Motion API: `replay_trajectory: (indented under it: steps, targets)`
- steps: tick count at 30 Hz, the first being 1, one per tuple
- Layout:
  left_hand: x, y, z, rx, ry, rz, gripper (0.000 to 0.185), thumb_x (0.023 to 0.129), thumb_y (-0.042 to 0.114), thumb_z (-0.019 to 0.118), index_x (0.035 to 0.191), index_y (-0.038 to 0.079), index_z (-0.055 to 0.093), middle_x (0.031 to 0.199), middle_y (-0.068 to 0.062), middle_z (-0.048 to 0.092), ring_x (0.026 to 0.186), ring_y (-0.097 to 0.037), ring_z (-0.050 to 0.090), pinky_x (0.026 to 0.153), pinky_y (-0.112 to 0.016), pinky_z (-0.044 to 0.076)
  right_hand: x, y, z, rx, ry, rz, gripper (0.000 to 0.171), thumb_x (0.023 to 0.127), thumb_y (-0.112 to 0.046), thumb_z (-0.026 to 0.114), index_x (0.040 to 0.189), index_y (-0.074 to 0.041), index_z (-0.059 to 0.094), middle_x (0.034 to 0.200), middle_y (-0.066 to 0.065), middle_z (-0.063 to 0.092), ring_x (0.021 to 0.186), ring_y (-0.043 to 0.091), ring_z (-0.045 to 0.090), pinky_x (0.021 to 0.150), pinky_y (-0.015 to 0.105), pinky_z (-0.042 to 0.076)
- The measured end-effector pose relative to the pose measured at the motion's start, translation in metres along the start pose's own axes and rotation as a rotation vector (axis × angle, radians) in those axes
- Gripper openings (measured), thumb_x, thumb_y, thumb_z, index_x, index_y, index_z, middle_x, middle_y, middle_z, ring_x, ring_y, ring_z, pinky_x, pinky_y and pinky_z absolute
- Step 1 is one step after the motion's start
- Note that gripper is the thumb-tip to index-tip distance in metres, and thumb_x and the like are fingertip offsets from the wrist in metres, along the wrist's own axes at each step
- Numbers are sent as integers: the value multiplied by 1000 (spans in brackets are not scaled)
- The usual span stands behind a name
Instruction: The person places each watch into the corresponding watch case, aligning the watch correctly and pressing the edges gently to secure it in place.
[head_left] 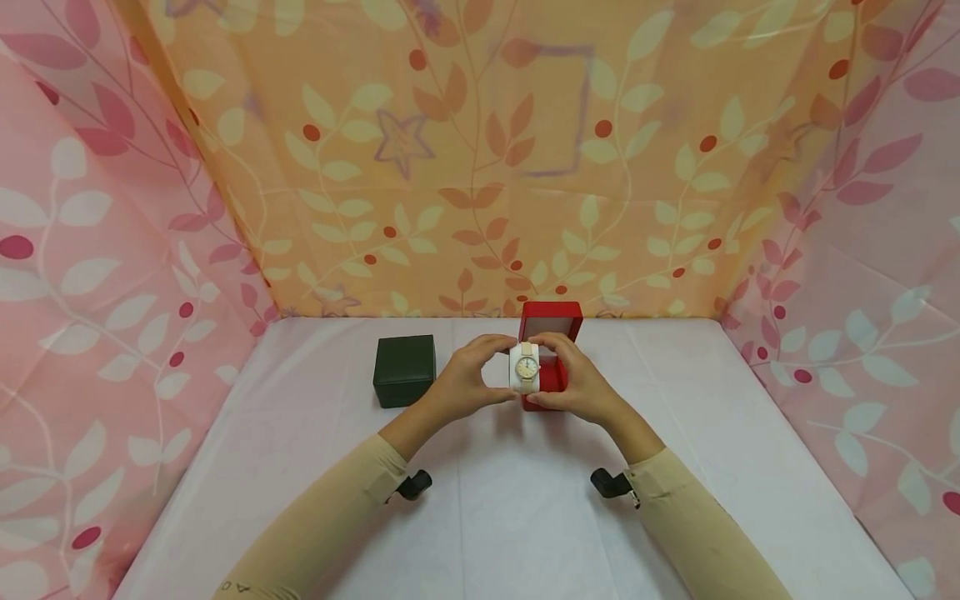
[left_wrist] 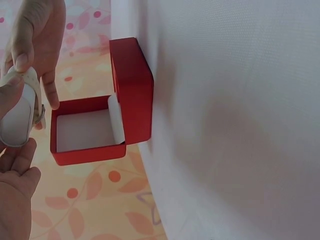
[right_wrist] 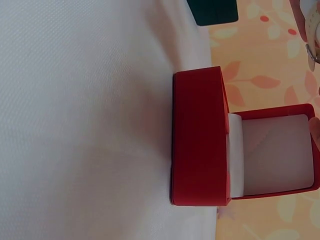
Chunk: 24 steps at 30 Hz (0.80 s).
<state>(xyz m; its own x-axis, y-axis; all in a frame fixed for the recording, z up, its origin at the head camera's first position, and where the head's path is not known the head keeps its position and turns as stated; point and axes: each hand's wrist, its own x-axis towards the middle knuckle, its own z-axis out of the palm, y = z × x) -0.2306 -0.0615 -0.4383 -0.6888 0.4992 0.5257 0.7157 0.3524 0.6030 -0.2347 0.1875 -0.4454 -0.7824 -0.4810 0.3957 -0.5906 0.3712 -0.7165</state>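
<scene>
A wristwatch with a round pale face and cream strap is wrapped around a white cushion. Both hands hold it up in front of the open red box. My left hand grips its left side between thumb and fingers, and my right hand grips the right side the same way. From the left wrist, the cushion's bare white end and the strap buckle show. Behind the watch, the red box stands with its lid raised; a white lining shows inside the lid.
Left of the hands, a dark green box sits closed on the white-covered table. Patterned cloth walls enclose the table at the back and both sides. A small black device is strapped at each wrist.
</scene>
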Motion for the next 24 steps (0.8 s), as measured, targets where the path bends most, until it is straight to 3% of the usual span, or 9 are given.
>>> replay_trajectory:
  steps: [4,12,17,24]
  targets:
    - [0,1,0,-3,1,0,79,71,10,95,140,8,58,140,-3,59,120,-20,60,103,-35,53,0,1,0,-19,-2,-1,79,76,-12,90,143,-19,50,142,-1,52,131,19,47,110,53,43]
    - [1,0,1,-22,-4,4,78,72,11,94,141,8,58,140,-2,58,120,-25,61,104,-36,52,-1,2,0,6,8,17,79,77,-13,91,144,-20,49,142,-3,52,130,21,47,107,65,43]
    - [1,-1,1,-9,0,-5,77,73,11,94,141,11,57,141,0,58,121,-15,58,105,-35,51,-5,0,-1,16,3,59,80,79,-19,90,147,-26,47,145,-4,50,132,22,47,105,60,48]
    - [2,-1,2,1,14,-16,78,73,11,94,141,12,57,140,-2,58,121,-19,59,104,-37,52,-6,-3,-3,0,3,73,83,81,-23,90,151,-28,46,148,-5,49,135,22,47,105,54,50]
